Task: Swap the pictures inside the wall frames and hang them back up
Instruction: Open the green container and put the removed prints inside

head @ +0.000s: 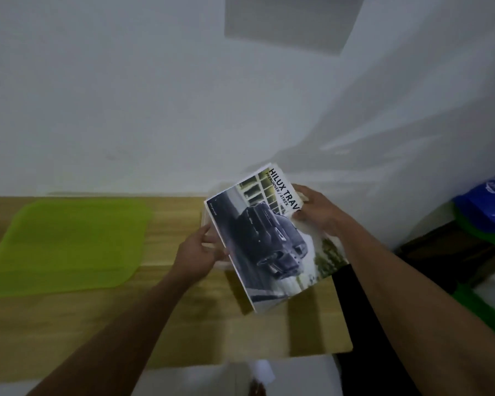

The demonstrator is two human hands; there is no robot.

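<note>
Pale wooden bench [183, 324] against a white wall. Flat lime-green plastic mat [66, 247] over its left edge. Above the far right corner, tilted, glossy printed picture [272, 247] of a dark pickup truck. Behind it, something pale, too blurred to tell. Left hand [200, 252] gripping the left edge, fingertips hidden. Right hand [315, 210] pinching the top, thumb covering the lettering's end.

Both bare forearms are reaching forward, hands level.
The left hand [202, 248] is gripping the picture [269, 247] by its left edge — the right hand [319, 214] is pinching the far side.
</note>
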